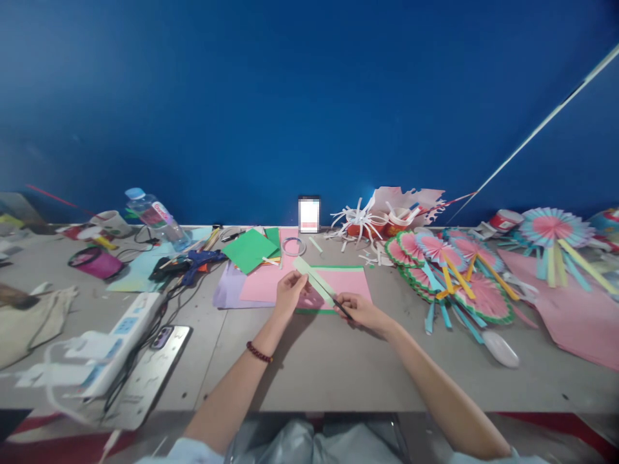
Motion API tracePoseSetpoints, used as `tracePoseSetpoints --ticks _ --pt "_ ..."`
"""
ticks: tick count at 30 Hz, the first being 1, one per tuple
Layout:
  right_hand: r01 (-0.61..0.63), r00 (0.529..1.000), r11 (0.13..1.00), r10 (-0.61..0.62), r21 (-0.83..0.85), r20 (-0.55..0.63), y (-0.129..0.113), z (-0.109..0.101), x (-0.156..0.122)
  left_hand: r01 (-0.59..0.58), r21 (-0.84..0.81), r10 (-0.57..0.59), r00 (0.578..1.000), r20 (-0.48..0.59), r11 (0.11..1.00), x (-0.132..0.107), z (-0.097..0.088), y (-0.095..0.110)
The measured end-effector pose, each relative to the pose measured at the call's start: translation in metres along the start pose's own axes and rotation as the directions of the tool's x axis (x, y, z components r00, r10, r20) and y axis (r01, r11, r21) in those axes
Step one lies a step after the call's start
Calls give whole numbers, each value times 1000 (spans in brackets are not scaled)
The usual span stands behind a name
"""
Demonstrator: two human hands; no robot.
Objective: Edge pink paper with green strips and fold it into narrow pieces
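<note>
Over the pink sheet [349,281] on the bench [367,380], fingers of the left hand [291,290] pinch the pale green strip [316,279], best kept taut for the scissors [342,309] gripped by the right hand [358,309]

Pale green paper strip [307,270] in the left grip [291,289], slim dark tool [343,309] in the right grip [359,310], above pink paper [349,280].
</note>
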State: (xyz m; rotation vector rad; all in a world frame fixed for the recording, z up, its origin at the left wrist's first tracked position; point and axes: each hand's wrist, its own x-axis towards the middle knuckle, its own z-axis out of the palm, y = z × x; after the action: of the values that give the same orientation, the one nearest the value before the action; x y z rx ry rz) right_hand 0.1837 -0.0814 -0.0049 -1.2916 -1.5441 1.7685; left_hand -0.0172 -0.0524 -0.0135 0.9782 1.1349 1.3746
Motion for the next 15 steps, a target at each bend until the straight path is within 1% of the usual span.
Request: tracePoseSetpoints --ticks 5,15 --pt "11 1000 1000 -11 -6 -5 -1 0 -1 11 -1 -11 1000 7 1000 0 0 1" --pt "15 1000 1000 -15 -7 -23 -1 2 -1 -15 -21 15 1000 10 1000 1 -1 -2"
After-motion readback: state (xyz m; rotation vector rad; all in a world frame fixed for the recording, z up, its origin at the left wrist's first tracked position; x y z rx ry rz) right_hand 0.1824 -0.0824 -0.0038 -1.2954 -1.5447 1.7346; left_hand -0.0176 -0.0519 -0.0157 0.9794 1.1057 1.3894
